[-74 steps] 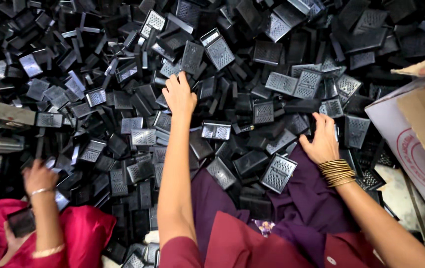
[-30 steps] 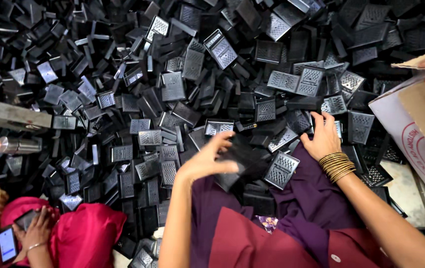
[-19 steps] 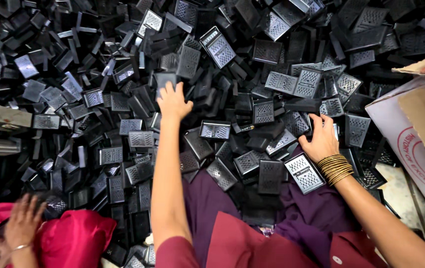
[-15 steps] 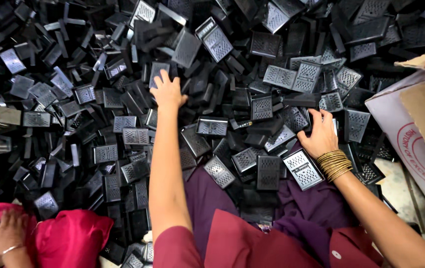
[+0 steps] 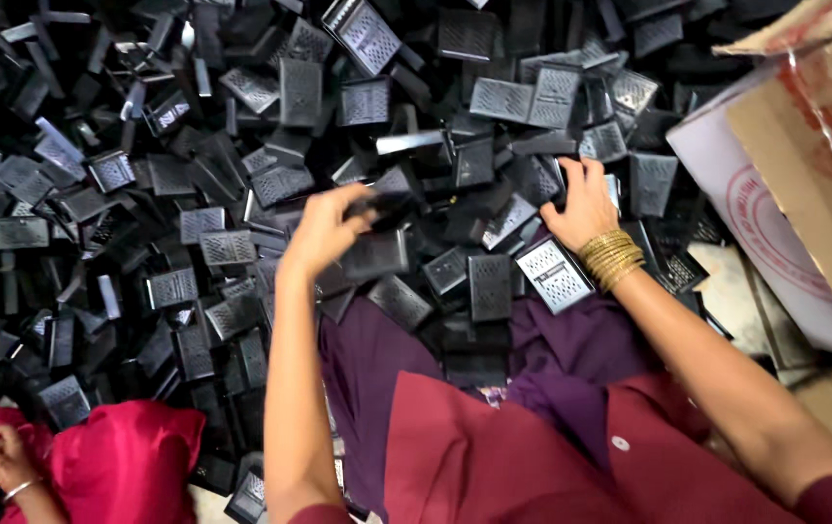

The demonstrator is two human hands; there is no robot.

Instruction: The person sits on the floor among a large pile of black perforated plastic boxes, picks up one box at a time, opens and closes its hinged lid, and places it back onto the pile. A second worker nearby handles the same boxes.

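At the far left, well away from either grip, another person's hand (image 5: pixel 3 456) rests beside a bright pink cloth (image 5: pixel 115 451) and touches one of the black pieces. The heap of black grille pieces (image 5: pixel 193 243) spreads over the floor in front of the knees, small flat rectangles with a mesh face, some turned face up and pale grey in the light, many tipped on edge.

The left hand (image 5: pixel 324 228) is raised just above the heap, its grip pinching one dark grille piece (image 5: pixel 377 206) by the edge between thumb and fingers (the piece is blurred, so its face cannot be read). To hold it well I would judge a firm pinch on the rim, clear of the mesh, and a lift straight up so neighbours do not slide.

The right hand (image 5: pixel 586 199), with gold bangles (image 5: pixel 610 257) at the wrist, lies palm down on the heap, fingers curled over several pieces; whether it grips one I cannot tell. Further right of that grip stands an open cardboard box (image 5: pixel 804 194).
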